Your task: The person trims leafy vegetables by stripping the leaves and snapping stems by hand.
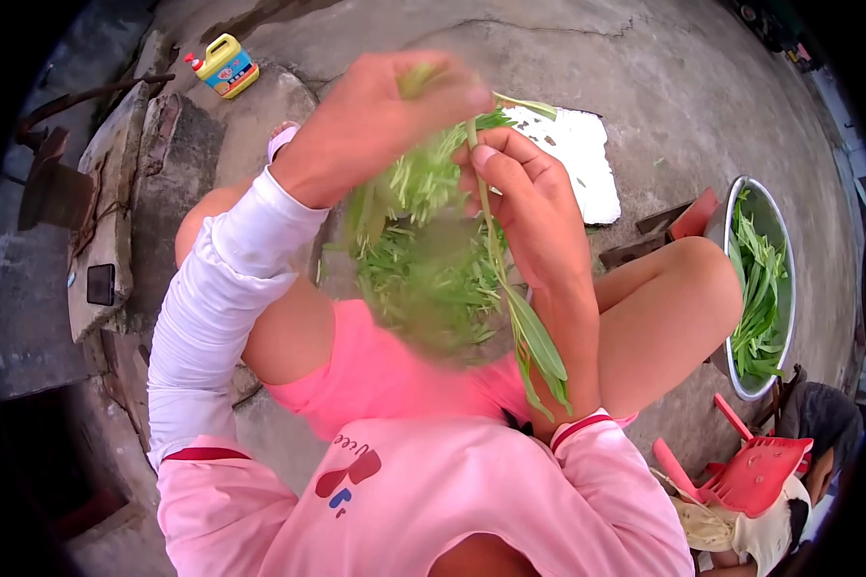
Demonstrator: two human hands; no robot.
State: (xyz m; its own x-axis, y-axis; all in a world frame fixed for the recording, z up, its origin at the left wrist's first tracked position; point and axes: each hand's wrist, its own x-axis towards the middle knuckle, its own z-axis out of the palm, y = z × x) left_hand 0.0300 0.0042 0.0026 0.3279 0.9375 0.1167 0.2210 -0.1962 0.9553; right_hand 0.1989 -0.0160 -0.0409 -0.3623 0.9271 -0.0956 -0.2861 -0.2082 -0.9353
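Observation:
My right hand pinches the stem of a water spinach sprig between thumb and fingers. Its long leaves hang down along my right forearm. Just above and to the left, my left hand is closed and smeared by motion. Green stalks show in its grip, and blurred greens hang beneath it. The upper end of the sprig's stem reaches up to the left hand's fingers. Between my knees lies a heap of water spinach pieces, partly hidden by the blur.
A white foam board lies beyond my right hand. To the right, a metal basin holds more greens, near a red plastic chair and a partly visible person. A yellow jug and a phone are on the left.

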